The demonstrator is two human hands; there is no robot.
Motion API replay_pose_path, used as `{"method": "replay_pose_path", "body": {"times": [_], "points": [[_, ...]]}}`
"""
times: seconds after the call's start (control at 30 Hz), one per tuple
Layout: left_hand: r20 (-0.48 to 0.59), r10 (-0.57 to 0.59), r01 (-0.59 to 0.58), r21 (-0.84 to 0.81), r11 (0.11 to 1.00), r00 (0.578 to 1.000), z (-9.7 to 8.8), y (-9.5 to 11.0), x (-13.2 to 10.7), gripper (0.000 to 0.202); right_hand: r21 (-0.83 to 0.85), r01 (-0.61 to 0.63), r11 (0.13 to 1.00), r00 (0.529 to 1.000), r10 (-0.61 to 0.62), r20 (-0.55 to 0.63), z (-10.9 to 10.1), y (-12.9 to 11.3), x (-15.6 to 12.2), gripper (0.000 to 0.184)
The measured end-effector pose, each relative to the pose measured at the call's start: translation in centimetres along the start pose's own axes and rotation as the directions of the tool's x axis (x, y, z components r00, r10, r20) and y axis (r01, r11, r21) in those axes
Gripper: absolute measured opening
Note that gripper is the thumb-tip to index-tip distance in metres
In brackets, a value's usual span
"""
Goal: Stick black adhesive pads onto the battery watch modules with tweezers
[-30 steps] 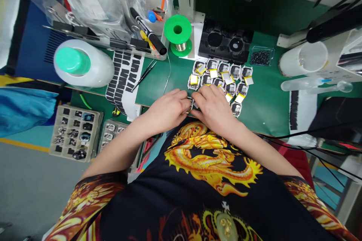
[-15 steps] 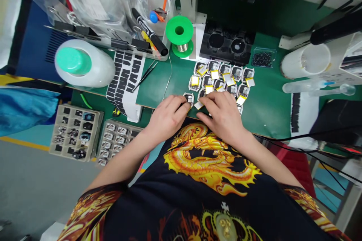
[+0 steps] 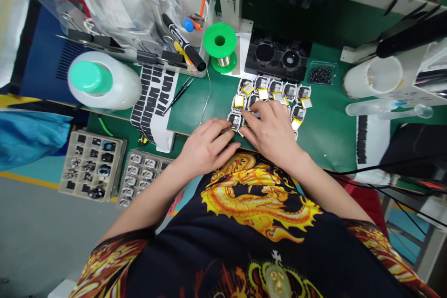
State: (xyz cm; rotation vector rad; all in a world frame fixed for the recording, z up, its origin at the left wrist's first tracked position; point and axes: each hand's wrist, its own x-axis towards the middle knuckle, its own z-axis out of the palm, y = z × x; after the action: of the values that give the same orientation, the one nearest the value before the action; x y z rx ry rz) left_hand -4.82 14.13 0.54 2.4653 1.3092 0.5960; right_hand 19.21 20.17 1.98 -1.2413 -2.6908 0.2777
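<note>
A small watch case (image 3: 234, 121), white-rimmed with dark parts inside, lies on the green mat between my hands. My left hand (image 3: 208, 145) is curled at its left side, fingertips by the rim; a greyish bit under the fingers is too hidden to name. From the other side, the thumb and index finger of my right hand (image 3: 270, 125) close at the right rim of the same case. The rest of that hand covers part of the rows of similar cases (image 3: 275, 87). Silver battery cells with yellow edges, such as one battery (image 3: 239, 101), lie on several cases.
Behind the cases stand a black fixture (image 3: 279, 56), a green solder spool (image 3: 220, 42) and a dish of tiny screws (image 3: 321, 73). Tweezers (image 3: 177, 96) and a white bottle (image 3: 104, 81) are leftward. Parts trays (image 3: 92, 165) sit below the table edge; a white cup (image 3: 373, 77) stands right.
The watch case in my left fingers now lies flat beside the others. My right hand has shifted slightly up over the rows, its fingers moving onto the case's right side. My left thumb has dropped away from the rim.
</note>
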Motion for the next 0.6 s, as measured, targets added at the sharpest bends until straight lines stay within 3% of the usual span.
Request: {"method": "replay_pose_path", "body": {"times": [0.13, 0.23, 0.37, 0.47, 0.6], "points": [[-0.017, -0.021, 0.021, 0.016, 1.000, 1.000, 0.0, -0.4, 0.5, 0.011, -0.039, -0.006, 0.999, 1.000, 0.006, -0.005, 0.1, -0.1, -0.1, 0.041], [-0.071, -0.042, 0.037, -0.076, 0.996, 0.997, 0.1, -0.7, 1.4, 0.012, -0.046, -0.002, 0.999, 1.000, 0.002, -0.003, 0.1, -0.1, -0.1, 0.040], [-0.157, -0.178, 0.170, -0.065, 0.983, 0.971, 0.3, -1.5, 3.7, 0.023, -0.021, -0.009, 1.000, 1.000, 0.009, -0.004, 0.1, -0.2, -0.2, 0.042], [-0.099, -0.239, 0.244, 0.036, 0.969, 0.966, 0.4, -2.2, 5.6, 0.035, -0.024, -0.013, 1.000, 1.000, 0.013, -0.004, 0.1, -0.3, -0.1, 0.043], [-0.019, -0.208, 0.209, 0.071, 0.975, 0.978, 0.6, -2.6, 6.9, 0.031, -0.036, -0.013, 0.999, 1.000, 0.012, -0.003, 0.2, -0.3, -0.1, 0.042]]}}
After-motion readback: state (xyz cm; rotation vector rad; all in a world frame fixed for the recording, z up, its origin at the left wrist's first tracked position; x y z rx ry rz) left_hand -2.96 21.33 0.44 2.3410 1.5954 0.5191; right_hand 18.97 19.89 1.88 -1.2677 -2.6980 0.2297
